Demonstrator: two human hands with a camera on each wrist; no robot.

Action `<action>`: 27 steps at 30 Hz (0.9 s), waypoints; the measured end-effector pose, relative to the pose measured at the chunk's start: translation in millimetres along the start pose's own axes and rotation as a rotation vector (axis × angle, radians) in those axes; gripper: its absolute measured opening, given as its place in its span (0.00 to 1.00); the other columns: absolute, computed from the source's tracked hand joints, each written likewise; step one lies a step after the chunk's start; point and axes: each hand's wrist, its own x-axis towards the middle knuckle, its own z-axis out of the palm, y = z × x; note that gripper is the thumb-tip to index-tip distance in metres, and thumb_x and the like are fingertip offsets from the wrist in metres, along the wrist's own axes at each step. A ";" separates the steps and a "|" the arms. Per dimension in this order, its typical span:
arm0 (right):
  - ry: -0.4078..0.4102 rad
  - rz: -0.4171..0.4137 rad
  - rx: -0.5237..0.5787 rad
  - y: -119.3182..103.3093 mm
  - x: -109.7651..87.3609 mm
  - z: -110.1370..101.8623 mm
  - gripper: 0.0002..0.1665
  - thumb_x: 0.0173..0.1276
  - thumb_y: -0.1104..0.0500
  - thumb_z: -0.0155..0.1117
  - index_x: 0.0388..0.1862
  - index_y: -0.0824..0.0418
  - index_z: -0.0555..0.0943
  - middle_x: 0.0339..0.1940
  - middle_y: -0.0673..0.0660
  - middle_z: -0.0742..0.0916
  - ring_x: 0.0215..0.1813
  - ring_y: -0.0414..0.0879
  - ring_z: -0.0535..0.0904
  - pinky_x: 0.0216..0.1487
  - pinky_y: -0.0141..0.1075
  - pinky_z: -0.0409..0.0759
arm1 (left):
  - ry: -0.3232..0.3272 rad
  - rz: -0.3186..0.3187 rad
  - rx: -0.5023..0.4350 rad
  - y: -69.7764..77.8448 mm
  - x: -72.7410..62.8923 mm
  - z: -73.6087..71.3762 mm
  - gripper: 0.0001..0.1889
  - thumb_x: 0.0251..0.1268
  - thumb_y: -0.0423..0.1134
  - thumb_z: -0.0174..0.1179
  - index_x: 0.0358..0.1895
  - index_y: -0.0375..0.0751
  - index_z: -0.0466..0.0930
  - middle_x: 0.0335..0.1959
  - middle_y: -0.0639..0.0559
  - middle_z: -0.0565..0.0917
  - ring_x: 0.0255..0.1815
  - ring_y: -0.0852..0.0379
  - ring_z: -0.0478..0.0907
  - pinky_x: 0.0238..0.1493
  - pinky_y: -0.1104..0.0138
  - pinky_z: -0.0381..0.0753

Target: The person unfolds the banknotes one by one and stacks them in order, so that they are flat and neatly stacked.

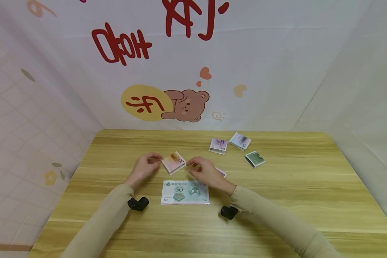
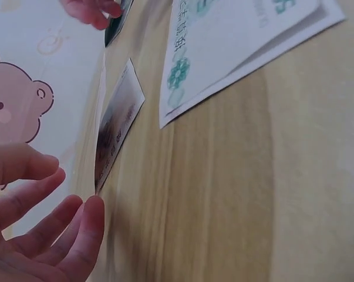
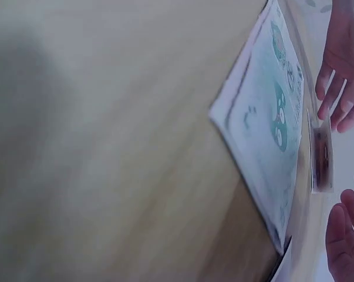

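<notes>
A folded orange-brown banknote [image 1: 174, 163] marked 20 lies on the table between the hands, its upper flap slightly raised. At its left corner is my left hand [image 1: 145, 168], fingers loosely bent; in the left wrist view its fingertips [image 2: 93, 205] come right up to the note's end, and contact is hard to tell. My right hand [image 1: 204, 172] hovers by the right corner with relaxed fingers, apart from the note in the right wrist view. Nearer the body lies a flat green 50 banknote [image 1: 185, 193], seemingly on top of other paper.
Folded notes lie at the back right: a purple 5 [image 1: 218, 145], a bluish-purple 10 [image 1: 240, 141] and a green 2 [image 1: 255, 158]. Another purple note [image 1: 221, 172] is partly hidden under the right hand. A printed white curtain [image 1: 264, 71] closes off the table's [image 1: 293, 200] back edge.
</notes>
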 end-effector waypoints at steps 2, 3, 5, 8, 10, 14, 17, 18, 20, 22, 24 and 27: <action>0.005 0.000 -0.006 -1.4 4.8 3.2 0.12 0.64 0.67 0.65 0.47 0.66 0.82 0.45 0.58 0.83 0.47 0.52 0.78 0.40 0.34 0.79 | 0.000 -0.004 -0.009 -0.2 2.9 1.6 0.14 0.64 0.27 0.56 0.52 0.28 0.78 0.50 0.35 0.81 0.51 0.42 0.78 0.50 0.57 0.77; 0.008 0.004 -0.005 -2.9 7.1 4.6 0.12 0.64 0.67 0.66 0.47 0.66 0.82 0.46 0.59 0.83 0.47 0.53 0.78 0.40 0.34 0.79 | 0.003 -0.007 -0.014 -0.1 4.2 2.3 0.14 0.64 0.27 0.56 0.52 0.28 0.78 0.50 0.35 0.81 0.51 0.42 0.78 0.50 0.56 0.76; 0.012 0.008 -0.011 -4.6 11.6 8.3 0.12 0.64 0.66 0.66 0.47 0.66 0.82 0.46 0.59 0.83 0.47 0.54 0.78 0.40 0.34 0.79 | 0.001 -0.006 -0.024 0.5 6.1 3.8 0.14 0.64 0.27 0.57 0.52 0.28 0.78 0.50 0.35 0.81 0.51 0.42 0.78 0.51 0.57 0.76; 0.033 0.019 -0.030 -6.2 18.7 14.2 0.12 0.64 0.66 0.66 0.46 0.66 0.83 0.47 0.60 0.82 0.47 0.54 0.79 0.41 0.36 0.80 | -0.006 0.004 -0.034 0.9 8.7 5.9 0.13 0.64 0.27 0.57 0.51 0.27 0.78 0.49 0.35 0.82 0.50 0.42 0.78 0.52 0.56 0.76; 0.041 0.026 -0.051 -5.9 22.9 17.3 0.11 0.64 0.66 0.67 0.45 0.65 0.83 0.46 0.59 0.82 0.46 0.53 0.79 0.42 0.36 0.80 | -0.012 0.008 -0.040 1.0 10.1 7.4 0.13 0.64 0.26 0.57 0.51 0.26 0.78 0.48 0.35 0.82 0.50 0.43 0.78 0.51 0.57 0.76; 0.030 0.062 -0.107 -4.1 28.8 20.0 0.09 0.62 0.65 0.68 0.41 0.66 0.85 0.40 0.59 0.82 0.41 0.50 0.78 0.40 0.36 0.76 | -0.017 0.013 -0.043 1.4 12.0 10.4 0.12 0.63 0.25 0.57 0.49 0.26 0.79 0.47 0.35 0.82 0.48 0.44 0.78 0.51 0.58 0.76; 0.022 0.088 -0.132 -1.7 31.3 20.5 0.08 0.60 0.65 0.68 0.38 0.66 0.85 0.35 0.59 0.82 0.38 0.48 0.76 0.38 0.35 0.74 | -0.021 0.001 -0.053 2.0 13.0 11.9 0.12 0.62 0.24 0.57 0.49 0.26 0.79 0.47 0.35 0.82 0.48 0.44 0.78 0.51 0.59 0.75; 0.025 0.093 -0.135 -0.9 32.0 20.7 0.07 0.59 0.65 0.68 0.38 0.66 0.85 0.34 0.58 0.82 0.37 0.47 0.76 0.37 0.35 0.74 | -0.024 -0.006 -0.060 2.2 13.3 12.2 0.13 0.62 0.24 0.57 0.49 0.26 0.79 0.47 0.35 0.82 0.48 0.44 0.78 0.51 0.59 0.75; 0.039 0.096 -0.133 0.6 33.2 21.2 0.07 0.58 0.66 0.68 0.36 0.66 0.86 0.32 0.58 0.82 0.36 0.47 0.75 0.37 0.35 0.74 | -0.025 -0.032 -0.084 2.5 14.2 12.6 0.13 0.62 0.24 0.57 0.50 0.26 0.79 0.48 0.35 0.81 0.49 0.45 0.78 0.51 0.60 0.75; 0.047 0.110 -0.128 1.2 34.2 21.9 0.06 0.58 0.66 0.69 0.36 0.66 0.86 0.32 0.58 0.82 0.35 0.47 0.75 0.36 0.35 0.73 | -0.029 -0.052 -0.117 2.9 15.0 12.8 0.13 0.62 0.23 0.57 0.50 0.25 0.78 0.49 0.35 0.81 0.50 0.45 0.77 0.51 0.61 0.74; 0.053 0.117 -0.118 2.2 35.5 22.7 0.06 0.58 0.66 0.69 0.35 0.65 0.86 0.31 0.57 0.82 0.34 0.46 0.75 0.36 0.35 0.73 | -0.033 -0.071 -0.155 2.7 16.1 13.2 0.13 0.62 0.23 0.57 0.50 0.25 0.78 0.49 0.34 0.81 0.49 0.45 0.77 0.50 0.63 0.74; 0.054 0.137 -0.108 3.1 37.5 23.6 0.05 0.58 0.66 0.70 0.34 0.65 0.85 0.29 0.55 0.83 0.32 0.44 0.74 0.34 0.34 0.73 | -0.051 -0.066 -0.197 1.7 17.7 14.7 0.14 0.61 0.22 0.58 0.50 0.23 0.77 0.47 0.33 0.81 0.47 0.46 0.78 0.46 0.66 0.75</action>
